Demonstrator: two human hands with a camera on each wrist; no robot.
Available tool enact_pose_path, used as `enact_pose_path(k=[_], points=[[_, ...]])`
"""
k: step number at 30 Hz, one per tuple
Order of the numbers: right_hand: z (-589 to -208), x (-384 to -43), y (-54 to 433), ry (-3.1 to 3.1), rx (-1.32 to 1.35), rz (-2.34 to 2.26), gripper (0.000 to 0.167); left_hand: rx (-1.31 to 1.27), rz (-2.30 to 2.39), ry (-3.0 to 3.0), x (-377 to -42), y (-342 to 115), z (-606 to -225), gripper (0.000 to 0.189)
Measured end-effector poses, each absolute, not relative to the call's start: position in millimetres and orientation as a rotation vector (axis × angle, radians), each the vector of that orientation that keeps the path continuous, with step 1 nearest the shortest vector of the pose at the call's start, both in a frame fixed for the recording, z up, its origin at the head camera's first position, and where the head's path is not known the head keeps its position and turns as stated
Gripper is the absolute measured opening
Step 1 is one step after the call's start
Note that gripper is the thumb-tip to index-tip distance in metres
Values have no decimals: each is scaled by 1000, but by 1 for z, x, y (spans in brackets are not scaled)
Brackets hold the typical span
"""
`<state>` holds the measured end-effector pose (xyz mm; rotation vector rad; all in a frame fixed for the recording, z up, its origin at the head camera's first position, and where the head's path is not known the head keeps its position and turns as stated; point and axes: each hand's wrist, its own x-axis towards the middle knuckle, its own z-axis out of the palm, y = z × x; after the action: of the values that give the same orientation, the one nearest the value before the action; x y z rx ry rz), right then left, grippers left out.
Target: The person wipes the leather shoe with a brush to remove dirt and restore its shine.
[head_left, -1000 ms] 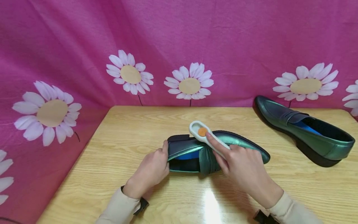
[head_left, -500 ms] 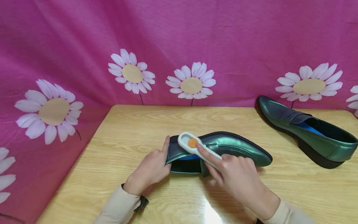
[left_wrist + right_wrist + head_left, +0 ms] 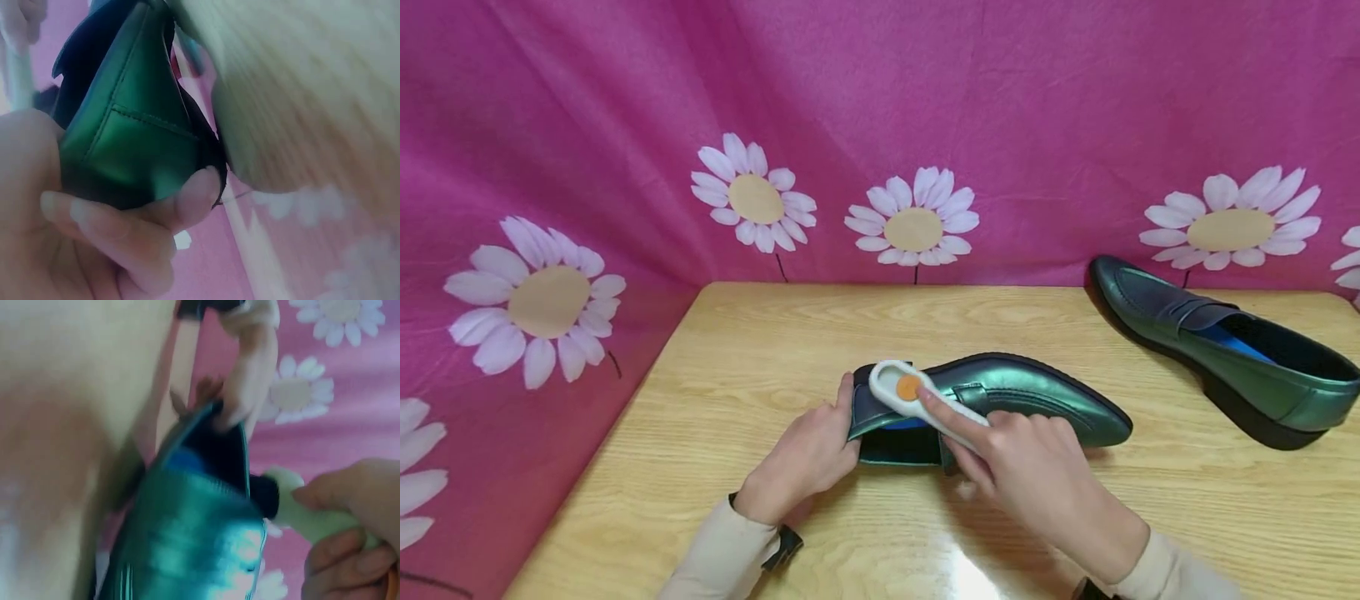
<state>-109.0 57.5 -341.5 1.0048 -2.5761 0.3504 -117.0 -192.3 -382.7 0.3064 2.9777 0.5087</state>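
Note:
A shiny dark green loafer (image 3: 1045, 392) lies tilted on its side, its opening facing me and its toe to the right. My left hand (image 3: 805, 458) grips the heel end; in the left wrist view, curled fingers hold the stitched heel (image 3: 137, 150). My right hand (image 3: 1037, 479) holds a white-handled brush (image 3: 908, 387) with an orange spot, index finger along its top. The brush head lies over the loafer's upper side near the heel. Dark bristles (image 3: 265, 495) show in the right wrist view at the shoe's side, but blur hides whether they touch.
A second green loafer (image 3: 1217, 350) with a blue insole stands at the right back of the wooden table (image 3: 760, 333). Behind and to the left hangs a magenta cloth (image 3: 1037, 108) with large white daisies.
My right hand has moved the brush left and toward me along the loafer's side, from mid-shoe to near the heel. The left hand keeps its grip; the shoe has barely shifted.

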Motion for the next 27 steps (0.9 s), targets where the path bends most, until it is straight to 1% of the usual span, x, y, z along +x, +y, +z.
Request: enact_pose_path(k=[3,7,10,13,16,19,25,27], points=[[-341,-117,61,-2579,960,349,55,297,517,2970,-117,-192,-382,65],[-345,-114,60,-2573,1093,415,57,292,524,2963,-115,-192,-382,53],[-346,-111,56,-2552,1197,454,56,308,543,2980,-115,-192,-382,45],[-347,-114,54,-2530,1163,447,54,315,530,2989,-115,-193,-382,38],[-347,-124,58,-2505,1062,394,54,301,481,2981,-115,-192,-381,38],[-348,-131,62,-2514,1025,380,55,304,433,2978,-114,-192,-381,40],[-351,-125,55,-2502,1137,454,54,318,407,2964,-114,-193,-379,40],[-351,-125,54,-2498,1133,428,55,323,399,2962,-115,-193,-379,39]])
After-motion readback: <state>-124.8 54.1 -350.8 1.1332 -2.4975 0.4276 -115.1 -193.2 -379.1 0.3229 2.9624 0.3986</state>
